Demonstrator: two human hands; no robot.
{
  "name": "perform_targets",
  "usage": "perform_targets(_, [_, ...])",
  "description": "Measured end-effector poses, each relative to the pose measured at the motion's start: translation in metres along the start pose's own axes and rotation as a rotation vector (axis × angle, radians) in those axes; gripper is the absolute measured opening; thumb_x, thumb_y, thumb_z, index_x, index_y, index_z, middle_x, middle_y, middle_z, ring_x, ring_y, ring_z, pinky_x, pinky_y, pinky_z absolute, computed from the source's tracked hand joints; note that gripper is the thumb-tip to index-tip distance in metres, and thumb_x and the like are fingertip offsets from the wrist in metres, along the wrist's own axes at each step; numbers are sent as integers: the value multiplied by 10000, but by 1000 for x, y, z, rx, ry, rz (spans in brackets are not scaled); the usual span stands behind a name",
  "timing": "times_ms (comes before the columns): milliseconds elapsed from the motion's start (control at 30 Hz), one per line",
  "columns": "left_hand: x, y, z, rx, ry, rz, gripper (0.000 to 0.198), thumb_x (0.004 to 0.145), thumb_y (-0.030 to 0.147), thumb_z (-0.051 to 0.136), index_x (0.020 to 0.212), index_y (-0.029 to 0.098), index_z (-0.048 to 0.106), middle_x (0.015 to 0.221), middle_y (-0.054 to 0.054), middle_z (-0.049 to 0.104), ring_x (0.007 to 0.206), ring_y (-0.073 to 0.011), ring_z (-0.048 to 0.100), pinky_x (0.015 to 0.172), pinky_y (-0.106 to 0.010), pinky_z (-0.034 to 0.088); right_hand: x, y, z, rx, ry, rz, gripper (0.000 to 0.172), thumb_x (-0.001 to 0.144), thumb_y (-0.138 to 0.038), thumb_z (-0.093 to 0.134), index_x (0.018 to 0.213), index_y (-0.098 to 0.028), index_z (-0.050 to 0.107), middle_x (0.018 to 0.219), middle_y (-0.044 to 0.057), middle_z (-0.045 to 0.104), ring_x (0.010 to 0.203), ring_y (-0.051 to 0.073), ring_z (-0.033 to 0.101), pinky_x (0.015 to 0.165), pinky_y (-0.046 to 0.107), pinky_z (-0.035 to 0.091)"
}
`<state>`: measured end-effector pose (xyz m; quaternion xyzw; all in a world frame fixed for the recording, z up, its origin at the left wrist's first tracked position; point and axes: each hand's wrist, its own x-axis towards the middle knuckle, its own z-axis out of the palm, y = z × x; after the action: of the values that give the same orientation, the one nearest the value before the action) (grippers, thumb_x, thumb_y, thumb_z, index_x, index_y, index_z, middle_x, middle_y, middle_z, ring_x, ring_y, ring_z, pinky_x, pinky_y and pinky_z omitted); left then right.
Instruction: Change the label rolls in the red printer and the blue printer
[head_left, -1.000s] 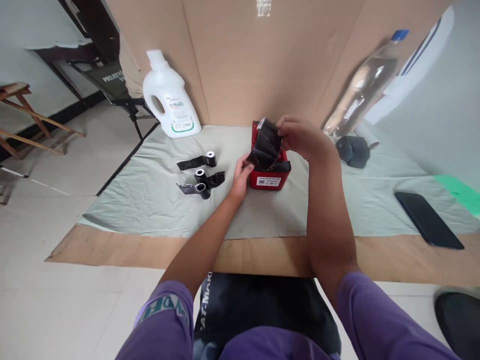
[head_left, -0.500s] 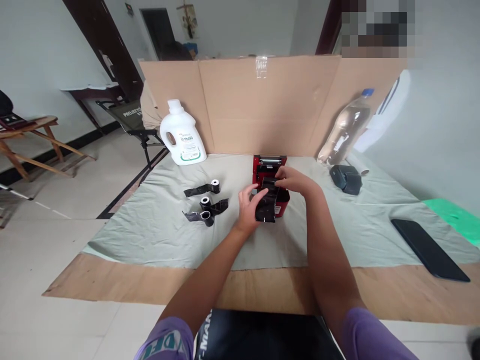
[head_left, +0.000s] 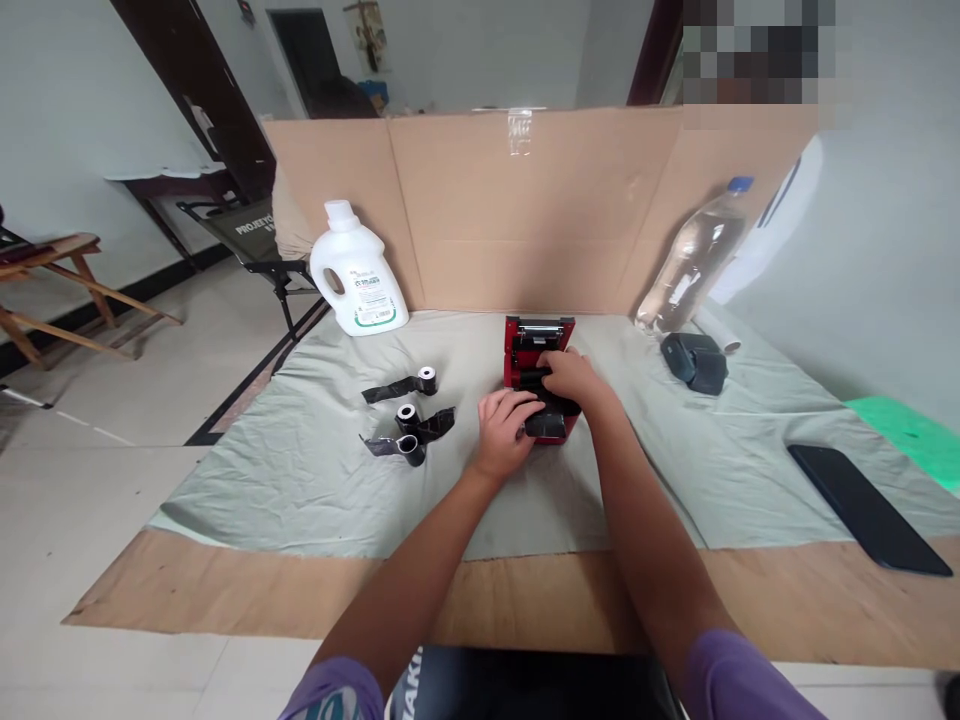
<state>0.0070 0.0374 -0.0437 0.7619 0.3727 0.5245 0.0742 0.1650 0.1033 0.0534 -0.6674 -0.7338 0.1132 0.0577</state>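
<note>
A small red box-like device (head_left: 534, 340) stands open on the grey cloth (head_left: 315, 470) near the cardboard backdrop. A black film roll (head_left: 546, 422) lies across its front. My right hand (head_left: 571, 377) is curled over the roll on top of the device. My left hand (head_left: 505, 422) presses the roll's loose black strip against the device's front left, fingers bent on it. Three small black rolls with white cores (head_left: 409, 415) lie on the cloth to the left of my hands.
A white detergent jug (head_left: 355, 272) stands at the back left and a clear plastic bottle (head_left: 691, 255) leans at the back right. A dark pouch (head_left: 696, 362) and a black phone (head_left: 866, 505) lie on the right. A folding chair (head_left: 259, 245) stands beyond the board.
Both hands have brought the black roll down from above the red device onto its front. The head camera has tilted up, so more of the room shows.
</note>
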Motion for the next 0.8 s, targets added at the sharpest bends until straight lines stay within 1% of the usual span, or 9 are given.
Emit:
perform_targets(100, [0, 0, 0, 21, 19, 36, 276, 886, 224, 554, 1077, 291, 741, 1154, -39, 743, 1126, -264, 566, 1007, -424, 367, -1, -5, 3, -33, 23, 15, 414, 778, -128, 584, 1167, -196, 708, 1164, 135, 728, 1241, 344, 526, 1011, 461, 392])
perform_targets(267, [1, 2, 0, 58, 32, 49, 269, 889, 205, 555, 1071, 265, 745, 1159, -47, 740, 1136, -252, 569, 1004, -413, 376, 0, -4, -3, 18, 37, 15, 364, 795, -159, 605, 1124, -225, 747, 1170, 85, 744, 1214, 320, 574, 999, 425, 414])
perform_targets(367, [0, 3, -1, 75, 25, 34, 251, 903, 223, 559, 1062, 254, 751, 1154, -54, 741, 1135, -247, 571, 1002, -409, 383, -1, 8, -16, 222, -26, -36, 237, 848, -247, 594, 1002, -204, 769, 1061, 61, 767, 1007, 263, 665, 870, 349, 475])
perform_targets(433, [0, 3, -2, 71, 28, 42, 246, 907, 234, 568, 1071, 253, 750, 1153, -56, 741, 1132, -245, 573, 997, -408, 391, -3, 21, -27, 339, -55, -57, 234, 877, -333, 577, 860, -187, 760, 913, 59, 762, 868, 236, 675, 782, 331, 487])
perform_targets(533, [0, 3, -2, 57, 37, 59, 247, 902, 227, 571, 1074, 252, 748, 1150, -59, 745, 1130, -242, 586, 996, -409, 400, -5, 40, -35, 454, 107, 45, 270, 826, -433, 666, 880, -175, 724, 912, 80, 747, 857, 237, 666, 775, 343, 497])
perform_targets(600, [0, 3, -3, 48, 26, 72, 252, 902, 218, 563, 1075, 247, 743, 1149, -58, 750, 1135, -238, 602, 1007, -412, 402, -5, 47, -34, 568, 263, 112, 464, 757, -469, 750, 1105, -171, 678, 1083, 113, 735, 916, 243, 666, 819, 369, 510])
perform_targets(667, [0, 2, -2, 46, 10, 83, 260, 902, 208, 554, 1080, 246, 739, 1154, -55, 756, 1151, -236, 612, 1025, -418, 399, -2, 49, -30, 705, 341, 91, 670, 728, -504, 774, 1288, -186, 586, 1245, 137, 687, 969, 241, 663, 866, 396, 511])
perform_targets(733, [0, 1, -2, 53, -1, 94, 271, 900, 201, 552, 1092, 248, 737, 1165, -51, 758, 1171, -238, 613, 1043, -428, 392, 3, 46, -25, 819, 372, 14, 653, 751, -530, 735, 1295, -203, 581, 1287, 129, 668, 999, 232, 655, 897, 401, 501])
perform_targets(800, [-1, 1, -2, 59, -4, 111, 280, 902, 201, 550, 1103, 252, 738, 1169, -47, 761, 1179, -240, 612, 1048, -434, 389, 8, 41, -20, 901, 425, -27, 504, 781, -544, 673, 1147, -200, 644, 1176, 105, 701, 962, 218, 647, 880, 386, 493])
